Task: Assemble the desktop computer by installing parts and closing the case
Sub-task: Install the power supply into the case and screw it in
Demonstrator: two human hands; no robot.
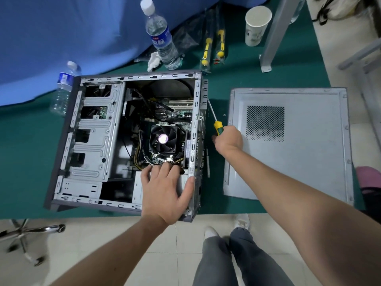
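Fingers [219, 139] of the right hand [227, 139] are curled tightly around the yellow and green handle of a screwdriver [216, 124]. Its long axis is directed up and to the left, and the thin shaft is pointed at the rear edge of the computer case [92, 141], near the upper part of this edge. Whether the tip is already touching a screw cannot be told, because the metal frame hides it. The left hand [165, 190] is laid flat inside the case, with fingers spread apart and straight, pressed on the power supply area just below the CPU fan [163, 138]; the thumb is rested against the case rim. Nothing is gripped by this hand, the case is only steadied.

The case is laid on its side on the green worktop [247, 79], open side up, and the motherboard and cables are visible inside. The side panel [288, 162] is lying flat on the worktop to the right of the case, just beyond the right hand, and is not yet mounted. The right hand is the nearer one to this panel. It is judged that a rear screw is being worked first and the panel must afterwards be moved leftward over the opening.
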